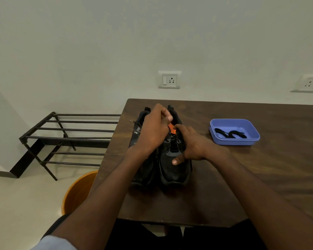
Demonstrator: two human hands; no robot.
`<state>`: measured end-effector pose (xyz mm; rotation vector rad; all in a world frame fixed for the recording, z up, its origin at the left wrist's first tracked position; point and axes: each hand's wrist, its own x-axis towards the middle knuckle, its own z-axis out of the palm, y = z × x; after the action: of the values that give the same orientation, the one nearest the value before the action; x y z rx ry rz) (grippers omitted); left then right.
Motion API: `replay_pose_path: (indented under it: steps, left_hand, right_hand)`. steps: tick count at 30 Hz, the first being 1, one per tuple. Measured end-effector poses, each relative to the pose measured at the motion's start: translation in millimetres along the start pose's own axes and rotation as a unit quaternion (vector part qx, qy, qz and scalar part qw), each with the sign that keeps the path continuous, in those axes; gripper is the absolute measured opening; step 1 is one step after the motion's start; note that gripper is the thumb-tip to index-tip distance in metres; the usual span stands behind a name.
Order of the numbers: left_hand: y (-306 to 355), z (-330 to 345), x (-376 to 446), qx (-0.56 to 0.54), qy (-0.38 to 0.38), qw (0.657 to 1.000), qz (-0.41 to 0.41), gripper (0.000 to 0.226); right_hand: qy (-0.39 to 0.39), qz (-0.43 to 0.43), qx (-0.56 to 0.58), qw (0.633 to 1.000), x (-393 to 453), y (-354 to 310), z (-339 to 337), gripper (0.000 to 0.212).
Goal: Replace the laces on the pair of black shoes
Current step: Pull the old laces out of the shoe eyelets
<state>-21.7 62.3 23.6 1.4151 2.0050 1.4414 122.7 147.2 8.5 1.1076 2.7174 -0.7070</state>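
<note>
Two black shoes stand side by side on the brown table (224,186), toes toward me. My left hand (153,129) hovers over the pair with curled fingers and pinches a lace near the orange tongue label (172,127) of the right shoe (173,168). My right hand (192,144) rests on that shoe's lacing, thumb pressed on the toe side. The left shoe (143,170) is largely hidden under my left hand and forearm; a lace end (132,121) sticks out at its far left. Black laces (229,133) lie coiled in a blue tray (251,139) to the right.
An orange bucket (76,192) stands on the floor by the table's left edge. A dark metal shoe rack (70,138) sits against the wall to the left. Wall sockets (169,79) are behind the table.
</note>
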Motion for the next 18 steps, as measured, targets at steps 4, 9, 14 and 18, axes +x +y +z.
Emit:
replay_pose_path:
  steps: [4, 9, 14, 18]
  left_hand:
    - [-20, 5, -4, 0.293, -0.116, 0.946, 0.074, 0.021]
    - [-12, 15, -7, 0.402, -0.025, 0.908, 0.115, 0.004]
    - [-1, -5, 3, 0.007, 0.121, 0.992, -0.022, 0.010]
    - [11, -17, 5, -0.355, 0.096, 0.917, -0.156, 0.027]
  right_hand:
    - [0.003, -0.005, -0.002, 1.000, -1, -1, 0, 0.137]
    - [0.000, -0.004, 0.006, 1.000, -2, -1, 0, 0.138]
    - [0.003, -0.004, 0.011, 1.000, -2, 0, -1, 0.137]
    - [0.009, 0.002, -0.011, 1.000, -1, 0, -2, 0.137]
